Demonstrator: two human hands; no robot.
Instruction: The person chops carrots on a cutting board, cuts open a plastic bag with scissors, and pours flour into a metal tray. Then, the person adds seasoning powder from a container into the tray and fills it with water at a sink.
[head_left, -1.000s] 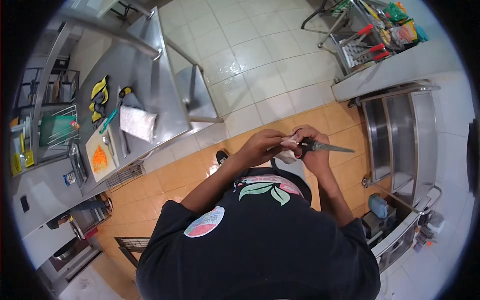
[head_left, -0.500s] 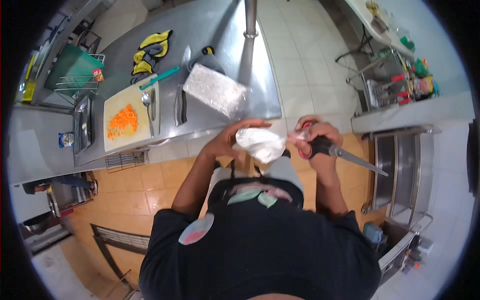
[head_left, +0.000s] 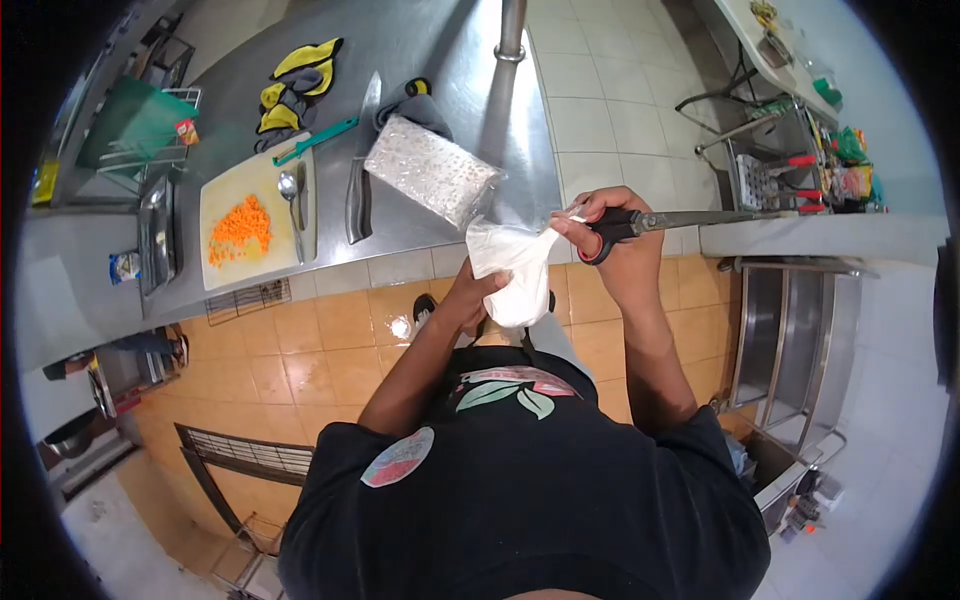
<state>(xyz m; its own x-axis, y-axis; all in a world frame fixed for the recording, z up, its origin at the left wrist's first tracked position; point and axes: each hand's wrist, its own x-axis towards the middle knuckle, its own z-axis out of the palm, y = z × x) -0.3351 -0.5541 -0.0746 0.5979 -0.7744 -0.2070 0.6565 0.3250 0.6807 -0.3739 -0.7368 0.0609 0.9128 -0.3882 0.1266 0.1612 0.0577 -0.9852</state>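
In front of my body, my left hand (head_left: 477,297) grips the side of a plastic bag (head_left: 512,275) filled with something white. My right hand (head_left: 622,228) pinches the bag's gathered upper end. The same hand holds scissors (head_left: 612,235) with black and red handles, their blades pointing away to the right. Just beyond the bag, a clear-wrapped block with a speckled pale surface (head_left: 428,170) lies on the steel table (head_left: 400,250), partly over a dark cloth (head_left: 420,112).
A cutting board (head_left: 225,275) bears diced orange pieces (head_left: 240,232), a spoon (head_left: 290,190) and a small knife. Near it lie a large knife (head_left: 358,200), a teal peeler (head_left: 315,140) and yellow-grey gloves (head_left: 300,85). A metal pole (head_left: 511,50) rises from the table; a steel rack (head_left: 790,340) stands right.
The bag now hangs more upright, its top pulled up to the right. My right hand has risen, and the scissors have swung from pointing down-right to pointing right. My left hand has shifted lower.
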